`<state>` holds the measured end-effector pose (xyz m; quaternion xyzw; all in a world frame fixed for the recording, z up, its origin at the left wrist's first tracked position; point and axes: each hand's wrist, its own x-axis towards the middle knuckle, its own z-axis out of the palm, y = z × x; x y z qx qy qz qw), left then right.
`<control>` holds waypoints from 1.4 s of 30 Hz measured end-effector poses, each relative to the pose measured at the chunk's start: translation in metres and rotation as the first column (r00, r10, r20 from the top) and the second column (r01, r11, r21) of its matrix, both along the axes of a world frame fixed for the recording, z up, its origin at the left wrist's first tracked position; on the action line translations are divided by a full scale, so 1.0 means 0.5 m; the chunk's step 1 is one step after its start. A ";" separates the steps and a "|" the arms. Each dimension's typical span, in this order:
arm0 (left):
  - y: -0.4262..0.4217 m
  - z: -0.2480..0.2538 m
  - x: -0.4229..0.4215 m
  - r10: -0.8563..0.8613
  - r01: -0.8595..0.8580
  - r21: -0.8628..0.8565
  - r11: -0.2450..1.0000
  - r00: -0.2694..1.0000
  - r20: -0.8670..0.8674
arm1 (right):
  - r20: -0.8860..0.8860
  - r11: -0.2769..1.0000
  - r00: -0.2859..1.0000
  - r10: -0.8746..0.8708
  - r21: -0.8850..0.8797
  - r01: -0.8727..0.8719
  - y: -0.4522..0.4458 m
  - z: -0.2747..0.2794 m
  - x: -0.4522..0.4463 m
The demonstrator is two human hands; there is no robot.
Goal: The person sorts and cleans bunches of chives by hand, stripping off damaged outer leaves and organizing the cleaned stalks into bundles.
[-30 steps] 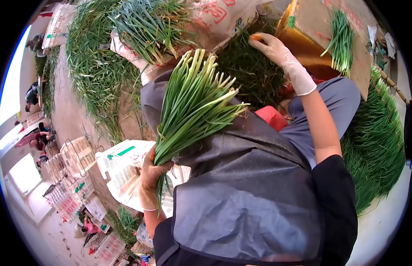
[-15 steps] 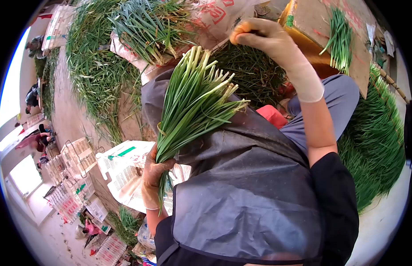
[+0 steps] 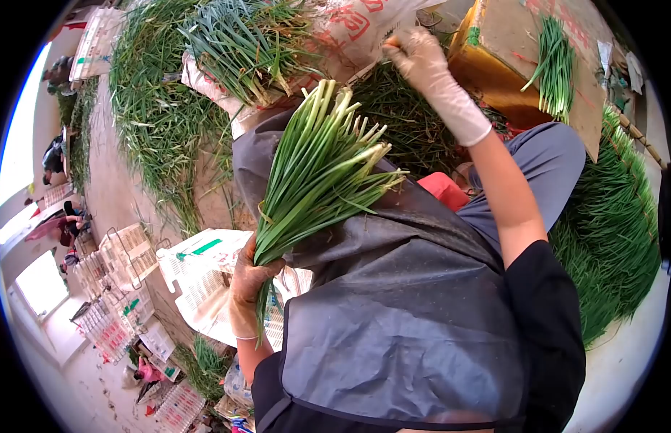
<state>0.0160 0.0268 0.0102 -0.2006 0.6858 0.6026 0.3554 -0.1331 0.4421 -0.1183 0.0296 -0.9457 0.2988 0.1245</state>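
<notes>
My left hand (image 3: 253, 278), in a thin glove, is closed around the leafy end of a bunch of garlic chives (image 3: 299, 187). The pale stem ends fan out towards the top right, over the dark apron (image 3: 400, 289) on my lap. My right hand (image 3: 416, 56), gloved as well, is raised beyond the bunch and apart from it. Its fingers are bent together, with a bit of orange at the fingertips; whether anything small is between them I cannot make out. Below that hand lies a heap of dark, loose leaves (image 3: 400, 115).
More chives (image 3: 242, 43) lie on a printed sack (image 3: 350, 36) ahead. A small bunch (image 3: 555, 68) rests on a cardboard-topped box (image 3: 494, 43). Stacked chives (image 3: 610, 238) stand at the right, scattered leaves (image 3: 155, 108) at the left. White crates (image 3: 205, 281) and other people are on the left.
My right hand has moved a little forward and left, turning so its back shows more. The chives in my left hand have barely shifted.
</notes>
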 end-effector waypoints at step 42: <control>-0.005 -0.013 0.000 0.006 -0.007 0.075 0.997 1.000 0.016 | 0.016 0.956 0.994 0.110 -0.277 -0.101 -0.102 0.129 0.080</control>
